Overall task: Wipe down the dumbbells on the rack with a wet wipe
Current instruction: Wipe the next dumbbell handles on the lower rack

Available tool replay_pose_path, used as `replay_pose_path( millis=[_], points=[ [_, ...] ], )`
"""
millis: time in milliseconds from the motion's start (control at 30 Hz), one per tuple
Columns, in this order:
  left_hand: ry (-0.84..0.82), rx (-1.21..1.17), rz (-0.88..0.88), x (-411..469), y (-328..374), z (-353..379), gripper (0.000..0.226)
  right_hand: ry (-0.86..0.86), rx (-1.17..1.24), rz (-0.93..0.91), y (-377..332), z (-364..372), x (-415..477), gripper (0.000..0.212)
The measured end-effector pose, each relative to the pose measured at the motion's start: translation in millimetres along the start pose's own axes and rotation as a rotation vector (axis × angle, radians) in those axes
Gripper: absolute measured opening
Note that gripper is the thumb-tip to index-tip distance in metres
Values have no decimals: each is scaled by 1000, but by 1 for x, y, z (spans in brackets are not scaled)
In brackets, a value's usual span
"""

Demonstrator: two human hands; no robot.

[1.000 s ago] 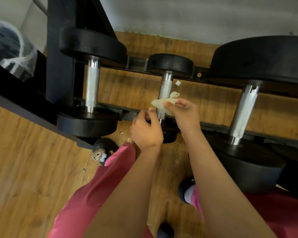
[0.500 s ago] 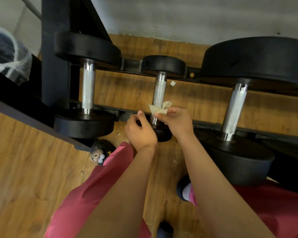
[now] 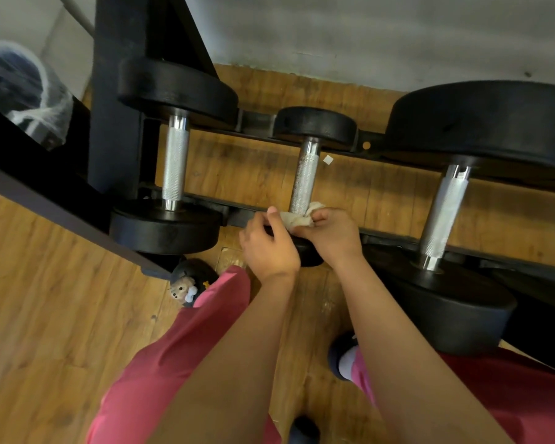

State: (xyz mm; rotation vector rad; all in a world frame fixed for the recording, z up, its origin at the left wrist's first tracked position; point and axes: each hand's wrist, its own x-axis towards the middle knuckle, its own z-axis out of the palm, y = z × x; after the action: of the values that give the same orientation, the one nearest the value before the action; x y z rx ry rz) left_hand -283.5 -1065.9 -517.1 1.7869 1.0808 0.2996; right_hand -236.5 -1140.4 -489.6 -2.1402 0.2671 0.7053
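Head view, looking down. A black rack (image 3: 119, 123) carries three dumbbells side by side over a wooden floor (image 3: 45, 315): a left dumbbell (image 3: 175, 165), a smaller middle dumbbell (image 3: 304, 177) and a large right dumbbell (image 3: 442, 213), each with a knurled metal handle between black weights. The wet wipe (image 3: 297, 218), crumpled and greyish white, is wrapped round the near end of the middle handle, just above the near weight. The right hand (image 3: 334, 235) pinches the right side of the wipe against the handle, fingers curled and pressed together. The left hand (image 3: 268, 248) has its fingers curled in and its thumb raised, nipping the left end of the wipe; how far the fingers also touch the weight below cannot be told. Pink trousers (image 3: 180, 363) fill the lower frame; a slipper (image 3: 189, 283) with an animal face stands beside the rack foot. A small white scrap (image 3: 328, 159) lies on the floor beyond the middle handle
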Motion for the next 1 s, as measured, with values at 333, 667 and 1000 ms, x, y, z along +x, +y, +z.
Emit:
replay_pose_path(
  millis=[333,667,1000],
  points=[
    [-5,17,13,0,-5,1,51,39,94,5,-3,0,-5,35],
    [22,43,38,0,-5,3,51,203,322,-25,2,8,-7,27],
    [30,45,33,0,-1,0,47,389,610,13,-27,10,18,8]
  ],
)
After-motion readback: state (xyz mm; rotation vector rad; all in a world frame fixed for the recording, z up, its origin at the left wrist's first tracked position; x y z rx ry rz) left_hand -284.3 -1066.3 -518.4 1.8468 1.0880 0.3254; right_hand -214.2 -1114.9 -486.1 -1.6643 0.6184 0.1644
